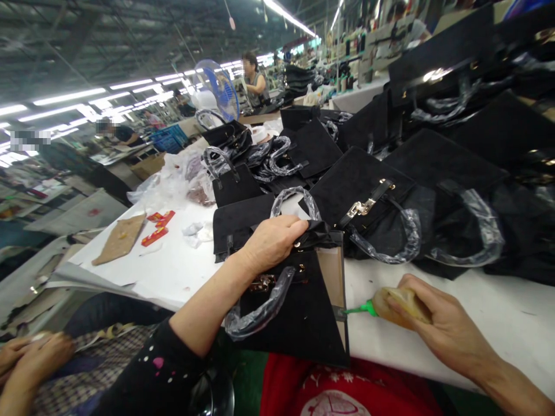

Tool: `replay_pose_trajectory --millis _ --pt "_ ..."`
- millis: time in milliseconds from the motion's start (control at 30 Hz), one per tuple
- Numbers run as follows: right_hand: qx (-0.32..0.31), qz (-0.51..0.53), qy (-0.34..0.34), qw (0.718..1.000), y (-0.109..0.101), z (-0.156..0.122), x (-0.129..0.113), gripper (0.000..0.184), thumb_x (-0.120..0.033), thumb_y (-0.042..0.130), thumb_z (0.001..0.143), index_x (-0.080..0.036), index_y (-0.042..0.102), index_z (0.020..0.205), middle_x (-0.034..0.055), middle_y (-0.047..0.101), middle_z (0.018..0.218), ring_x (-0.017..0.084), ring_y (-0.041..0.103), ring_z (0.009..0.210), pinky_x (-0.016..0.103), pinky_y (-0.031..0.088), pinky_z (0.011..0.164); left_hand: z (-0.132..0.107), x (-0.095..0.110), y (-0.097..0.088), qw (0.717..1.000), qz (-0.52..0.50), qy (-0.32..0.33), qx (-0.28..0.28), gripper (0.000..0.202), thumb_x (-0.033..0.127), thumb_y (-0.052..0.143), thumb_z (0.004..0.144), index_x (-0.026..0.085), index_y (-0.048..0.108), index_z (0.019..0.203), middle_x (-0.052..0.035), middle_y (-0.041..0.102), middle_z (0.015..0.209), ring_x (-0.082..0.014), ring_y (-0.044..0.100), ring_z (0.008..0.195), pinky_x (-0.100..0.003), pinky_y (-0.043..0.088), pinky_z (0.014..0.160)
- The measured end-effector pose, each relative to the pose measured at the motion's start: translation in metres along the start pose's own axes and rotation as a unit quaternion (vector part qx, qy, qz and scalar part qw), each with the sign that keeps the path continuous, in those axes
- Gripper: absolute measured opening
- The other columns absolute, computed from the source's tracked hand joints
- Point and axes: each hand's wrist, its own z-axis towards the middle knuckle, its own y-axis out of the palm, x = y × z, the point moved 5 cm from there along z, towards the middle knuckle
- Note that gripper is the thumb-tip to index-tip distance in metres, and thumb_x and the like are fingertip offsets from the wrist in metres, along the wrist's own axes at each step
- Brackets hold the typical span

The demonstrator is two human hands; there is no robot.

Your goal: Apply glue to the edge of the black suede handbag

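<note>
A black handbag [299, 312] lies at the table's near edge, its plastic-wrapped handle [260, 312] towards me. My left hand [277, 240] is closed on a fold of the bag's black material at its upper side, holding it back. A beige strip of lining [333, 277] shows along the bag's right edge. In my right hand [437, 323] is a yellowish glue bottle [401, 306] with a green nozzle [362, 308]. The nozzle tip points left and meets the bag's right edge, near a small dark tab.
Several black handbags [368, 202] with wrapped handles pile up behind and to the right. On the white table [143, 277] are red packets [156, 228], brown card [120, 238] and clear plastic [167, 182]. Another person's hands [41, 358] are at lower left. A blue fan [221, 89] stands behind.
</note>
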Motion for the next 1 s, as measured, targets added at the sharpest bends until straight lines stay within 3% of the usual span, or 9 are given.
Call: replay_pose_trajectory --millis 400,533,633,833,1000 --pt "-0.035 0.025 0.049 0.998 0.002 -0.005 0.009 0.033 -0.044 0.046 0.102 -0.022 0.047 0.078 -0.0029 0.046 0.068 0.014 0.048 0.058 0.027 0.037 0.053 -0.003 0.003 -0.002 0.999 0.026 0.006 0.043 0.026 0.008 0.037 0.091 0.016 0.057 0.106 -0.0088 0.068 0.099 -0.0206 0.064 0.089 -0.031 0.056 0.077" --pt "-0.030 0.012 -0.008 0.999 0.004 -0.007 -0.002 0.026 -0.031 0.047 0.102 -0.022 0.048 0.078 -0.0012 0.048 0.072 0.014 0.050 0.061 0.027 0.039 0.056 -0.006 0.003 -0.007 0.997 0.037 0.004 0.062 0.026 0.008 0.037 0.090 0.016 0.059 0.102 -0.0090 0.069 0.098 -0.0203 0.065 0.087 -0.030 0.056 0.074" --pt "0.010 -0.003 -0.064 0.998 0.002 -0.012 -0.010 0.015 -0.022 0.049 0.099 -0.021 0.051 0.084 0.0000 0.050 0.077 0.013 0.050 0.064 0.027 0.039 0.057 -0.008 0.003 -0.012 0.995 0.046 0.004 0.091 0.025 0.009 0.037 0.091 0.015 0.059 0.101 -0.0096 0.070 0.097 -0.0206 0.065 0.086 -0.030 0.056 0.073" --pt "-0.011 0.007 -0.064 0.998 0.005 -0.017 -0.007 0.012 -0.018 0.048 0.098 -0.021 0.052 0.087 0.0010 0.051 0.079 0.014 0.052 0.067 0.027 0.042 0.058 -0.013 0.011 -0.020 0.988 0.065 0.025 0.135 0.024 0.012 0.037 0.093 0.014 0.060 0.100 -0.0093 0.070 0.096 -0.0196 0.066 0.086 -0.028 0.056 0.073" --pt "0.043 -0.005 -0.072 0.996 -0.002 -0.017 -0.007 0.007 -0.019 0.050 0.097 -0.022 0.054 0.092 0.0020 0.054 0.083 0.015 0.054 0.068 0.028 0.042 0.059 -0.018 0.021 -0.030 0.982 0.082 0.046 0.166 0.024 0.010 0.036 0.094 0.013 0.059 0.099 -0.0096 0.071 0.095 -0.0198 0.067 0.084 -0.028 0.057 0.072"
